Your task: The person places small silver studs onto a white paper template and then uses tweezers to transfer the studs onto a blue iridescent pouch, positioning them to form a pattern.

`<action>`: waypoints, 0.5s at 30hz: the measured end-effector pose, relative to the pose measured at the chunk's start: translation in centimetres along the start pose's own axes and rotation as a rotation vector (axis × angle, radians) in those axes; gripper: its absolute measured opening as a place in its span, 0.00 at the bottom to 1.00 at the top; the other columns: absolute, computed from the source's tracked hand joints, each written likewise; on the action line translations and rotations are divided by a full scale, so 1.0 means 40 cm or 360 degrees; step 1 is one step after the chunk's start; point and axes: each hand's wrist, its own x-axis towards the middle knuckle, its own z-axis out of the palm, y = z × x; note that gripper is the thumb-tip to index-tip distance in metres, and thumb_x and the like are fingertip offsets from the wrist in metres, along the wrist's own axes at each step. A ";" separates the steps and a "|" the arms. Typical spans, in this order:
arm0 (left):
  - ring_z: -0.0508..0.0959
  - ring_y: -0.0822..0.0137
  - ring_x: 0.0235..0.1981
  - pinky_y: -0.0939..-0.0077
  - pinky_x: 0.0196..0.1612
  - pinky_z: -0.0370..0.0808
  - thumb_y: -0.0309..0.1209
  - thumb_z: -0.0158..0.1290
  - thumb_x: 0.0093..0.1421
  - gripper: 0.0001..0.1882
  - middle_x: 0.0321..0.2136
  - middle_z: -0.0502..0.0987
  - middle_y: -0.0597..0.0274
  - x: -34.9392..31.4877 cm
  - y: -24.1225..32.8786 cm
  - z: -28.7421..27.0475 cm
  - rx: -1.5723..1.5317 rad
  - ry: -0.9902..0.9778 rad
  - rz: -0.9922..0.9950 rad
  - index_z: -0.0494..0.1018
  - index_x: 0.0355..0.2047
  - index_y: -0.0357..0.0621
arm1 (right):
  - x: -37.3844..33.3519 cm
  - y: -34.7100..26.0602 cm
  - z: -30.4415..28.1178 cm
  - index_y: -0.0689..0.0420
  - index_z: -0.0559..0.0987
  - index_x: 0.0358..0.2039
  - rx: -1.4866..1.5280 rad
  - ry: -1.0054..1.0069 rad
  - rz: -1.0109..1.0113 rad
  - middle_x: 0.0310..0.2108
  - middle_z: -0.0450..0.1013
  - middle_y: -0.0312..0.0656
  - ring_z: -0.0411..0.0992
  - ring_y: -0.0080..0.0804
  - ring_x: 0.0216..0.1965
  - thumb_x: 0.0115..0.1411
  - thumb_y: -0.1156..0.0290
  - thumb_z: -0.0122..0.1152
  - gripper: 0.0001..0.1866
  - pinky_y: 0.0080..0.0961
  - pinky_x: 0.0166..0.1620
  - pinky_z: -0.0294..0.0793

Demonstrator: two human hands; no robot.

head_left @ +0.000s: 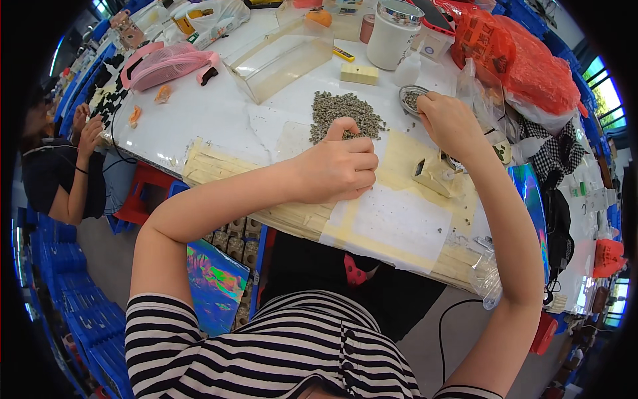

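Observation:
A heap of small grey metal-looking pieces [342, 110] lies on the white table. Just in front of it my left hand [342, 165] rests with its fingers curled; whatever they may hold is hidden. My right hand [450, 124] reaches to a small round dish [403, 102] holding more of the grey bits. Its fingertips are pinched together at the dish's near edge, and I cannot make out what is between them. Between my forearms stands a small block-shaped fixture [438, 174] wrapped in yellowish tape. White paper [392, 223] is taped down along the table's near edge.
Beyond the heap are a yellow block [359, 74], a clear open box [282, 60], a yellow cutter [343, 54] and a white canister [393, 36]. Red plastic bags [518, 60] sit at the far right, a pink mesh pouch [169, 66] at left. Another person [66, 166] sits at the left.

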 end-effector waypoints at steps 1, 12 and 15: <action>0.72 0.71 0.38 0.57 0.51 0.57 0.31 0.63 0.51 0.07 0.29 0.72 0.75 0.000 -0.007 -0.001 0.0052 0.0001 -0.0013 0.74 0.25 0.52 | 0.003 0.002 0.003 0.61 0.73 0.30 -0.0007 -0.0012 0.0016 0.31 0.73 0.47 0.73 0.50 0.35 0.60 0.74 0.55 0.05 0.45 0.38 0.71; 0.69 0.70 0.42 0.61 0.51 0.54 0.34 0.63 0.55 0.04 0.33 0.70 0.74 0.014 -0.013 0.002 -0.0489 -0.0066 -0.0304 0.78 0.28 0.55 | -0.091 -0.046 -0.175 0.61 0.79 0.28 0.0142 0.0349 0.0012 0.28 0.74 0.46 0.74 0.48 0.31 0.60 0.70 0.58 0.08 0.40 0.36 0.73; 0.68 0.69 0.42 0.62 0.51 0.54 0.34 0.63 0.56 0.04 0.32 0.69 0.73 0.019 -0.019 0.004 -0.0641 -0.0235 -0.0341 0.77 0.28 0.55 | -0.166 -0.087 -0.243 0.60 0.80 0.29 0.0148 0.0441 0.0065 0.28 0.75 0.43 0.75 0.45 0.30 0.58 0.70 0.63 0.07 0.36 0.34 0.74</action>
